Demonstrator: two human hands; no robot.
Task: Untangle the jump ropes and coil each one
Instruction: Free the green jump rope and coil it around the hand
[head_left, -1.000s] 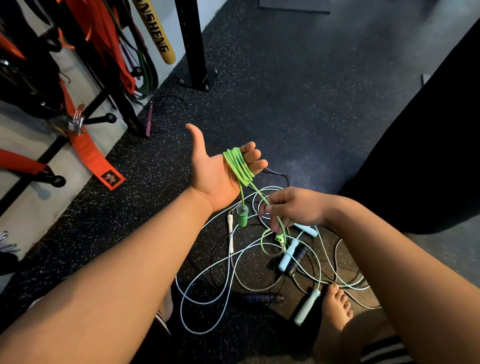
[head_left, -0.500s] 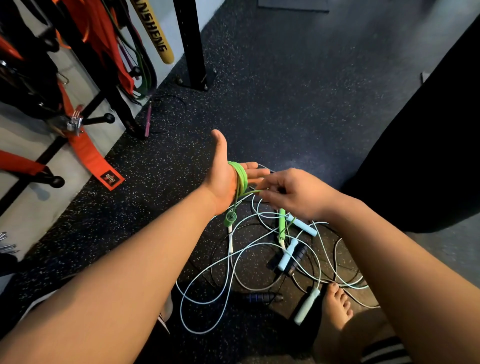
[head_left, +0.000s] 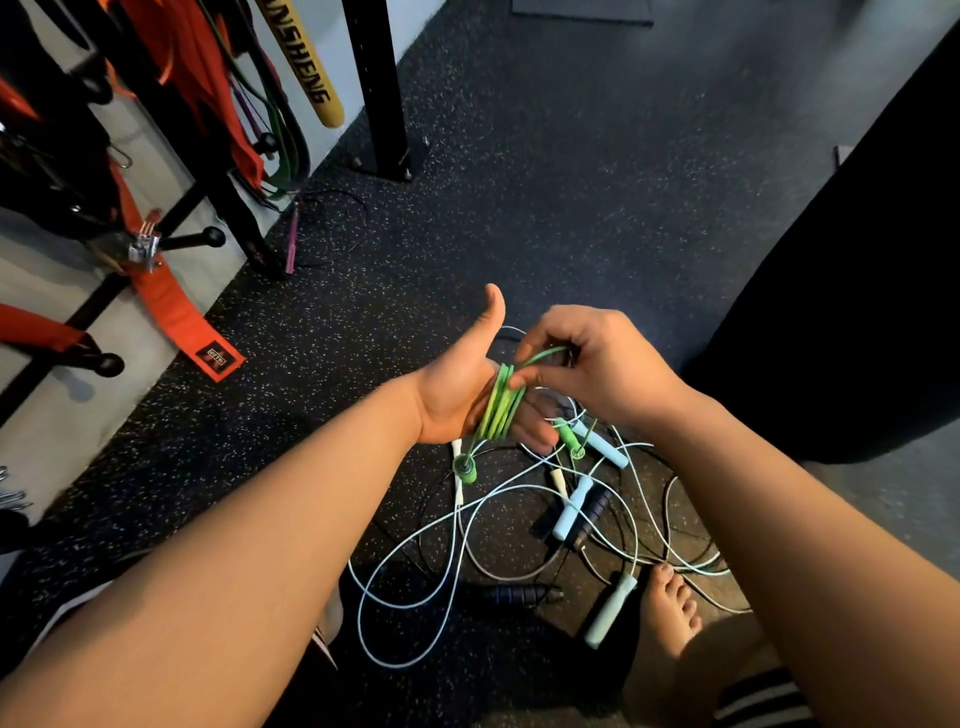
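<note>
Speckled black floor (head_left: 571, 208), pale wall (head_left: 47, 415)

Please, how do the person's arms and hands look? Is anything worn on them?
Both arms are bare in this view: no sleeve on the left arm or the right arm. The left hand and the right hand wear no gloves, and I see no ring, watch or bracelet.

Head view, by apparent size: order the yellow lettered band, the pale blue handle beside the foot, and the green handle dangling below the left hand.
1. yellow lettered band
2. pale blue handle
3. green handle, though it hangs nearly end-on, so it looks shortened.
</note>
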